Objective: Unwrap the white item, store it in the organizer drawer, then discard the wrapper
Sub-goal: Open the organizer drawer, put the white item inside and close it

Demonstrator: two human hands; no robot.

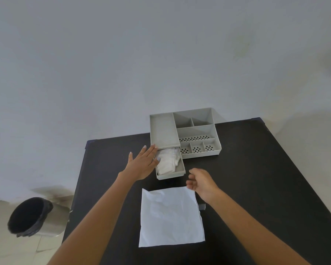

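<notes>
**Item in drawer, wrapper flat on desk, drawer not yet shut**

Left hand (142, 165), frame centre: flat, fingers spread, holding nothing, palm against the left side of the pulled-out drawer (172, 174); fingertips reach over the rim toward the white item (168, 159). Whether they touch it, cannot tell. Right hand (201, 181), just right and below: loosely curled, empty, hovering at the upper right corner of the wrapper (171, 217); contact with the sheet unclear.

Key relation: the drawer's long axis runs from lower centre up into the organizer (197, 131), so closing it likely means a push up-frame; left hand is nearer. The wrapper lies flat, lower centre, directly below the drawer; right hand is nearer to it. Trash bin (30, 217) sits on the floor, lower left, well apart from the desk (266, 169), on the left-arm side.

Hidden: item's rear part under the organizer's top tray; drawer front has no visible handle; small grey thing at the wrapper's right edge not identifiable.
</notes>
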